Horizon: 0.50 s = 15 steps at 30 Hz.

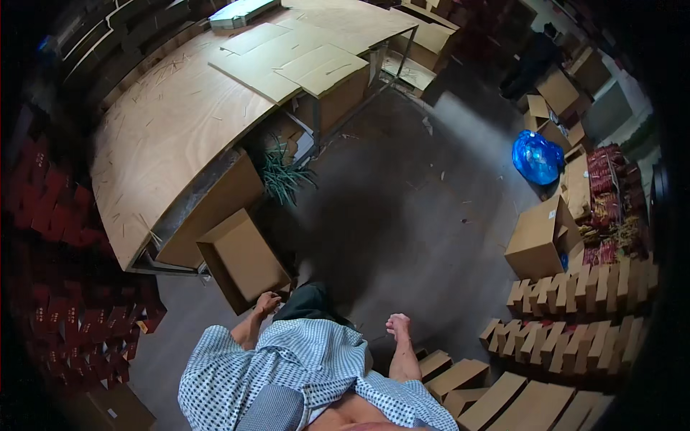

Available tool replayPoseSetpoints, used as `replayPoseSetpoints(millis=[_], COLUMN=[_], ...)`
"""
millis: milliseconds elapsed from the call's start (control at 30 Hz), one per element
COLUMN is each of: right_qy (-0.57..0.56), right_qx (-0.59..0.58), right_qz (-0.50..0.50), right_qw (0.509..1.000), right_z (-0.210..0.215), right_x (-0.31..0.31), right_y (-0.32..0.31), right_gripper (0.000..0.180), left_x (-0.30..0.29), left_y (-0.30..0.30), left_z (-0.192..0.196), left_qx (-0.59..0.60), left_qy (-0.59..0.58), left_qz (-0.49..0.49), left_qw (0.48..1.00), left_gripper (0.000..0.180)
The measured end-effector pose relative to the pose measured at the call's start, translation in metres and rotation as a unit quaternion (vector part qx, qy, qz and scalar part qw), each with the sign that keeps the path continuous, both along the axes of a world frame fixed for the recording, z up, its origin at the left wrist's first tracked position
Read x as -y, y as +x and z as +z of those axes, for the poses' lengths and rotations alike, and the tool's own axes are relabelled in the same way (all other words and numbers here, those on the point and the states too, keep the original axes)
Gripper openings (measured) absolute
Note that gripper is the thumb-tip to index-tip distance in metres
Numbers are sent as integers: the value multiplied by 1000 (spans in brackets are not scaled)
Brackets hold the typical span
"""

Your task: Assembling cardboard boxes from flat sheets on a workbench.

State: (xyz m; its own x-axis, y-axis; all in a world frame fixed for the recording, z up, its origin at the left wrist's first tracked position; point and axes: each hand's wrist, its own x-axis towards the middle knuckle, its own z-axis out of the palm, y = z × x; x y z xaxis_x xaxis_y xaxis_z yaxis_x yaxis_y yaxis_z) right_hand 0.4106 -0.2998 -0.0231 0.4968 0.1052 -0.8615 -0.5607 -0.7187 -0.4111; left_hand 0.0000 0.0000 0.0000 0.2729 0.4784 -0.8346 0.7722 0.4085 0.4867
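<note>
Just left of the lower centre of the frame, our left hand [267, 304] is at the lower edge of an open, shallow, rectangular brown cardboard box [250, 260]. The fingers look bent, but we cannot tell whether they grasp the box's edge or only rest against it. The box is tilted beside the near end of a large, light-brown plywood desk [162, 147]. Our right hand [397, 323], right of the lower centre, is clenched over the dark grey floor [438, 251], and we see nothing in it.

Between the hands, at the bottom of the frame, we see our white-and-dark patterned cloth shirt [309, 348]. Above the box, a bundle of thin green strands [284, 172] hangs by the desk's side. At the top centre, flat tan cardboard sheets [320, 70] lie on the desk. On the right of the frame, a shiny blue plastic bag [537, 159] sits above an open cubic brown carton [535, 233]; below them stand rows of narrow tan cardboard boxes [568, 345]. Dark red stacked packages [72, 323] fill the left. In the upper right, we make out a person in dark clothing [533, 63].
</note>
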Motion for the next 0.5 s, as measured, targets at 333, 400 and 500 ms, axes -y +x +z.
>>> replayPoseSetpoints(millis=[333, 400, 500], right_qy=[76, 86, 97], right_qx=[262, 265, 270], right_qz=[338, 355, 364], right_qw=[901, 893, 886], right_z=[14, 33, 64], right_x=[-243, -301, -386], right_y=[101, 112, 137], right_gripper=[75, 78, 84], left_x=[-180, -247, -349], left_y=[171, 192, 237], left_z=[55, 79, 120], left_qx=[-35, -43, -56], left_qy=[463, 516, 538], left_qz=[95, 89, 57], left_qw=[880, 851, 839], left_gripper=[69, 73, 78])
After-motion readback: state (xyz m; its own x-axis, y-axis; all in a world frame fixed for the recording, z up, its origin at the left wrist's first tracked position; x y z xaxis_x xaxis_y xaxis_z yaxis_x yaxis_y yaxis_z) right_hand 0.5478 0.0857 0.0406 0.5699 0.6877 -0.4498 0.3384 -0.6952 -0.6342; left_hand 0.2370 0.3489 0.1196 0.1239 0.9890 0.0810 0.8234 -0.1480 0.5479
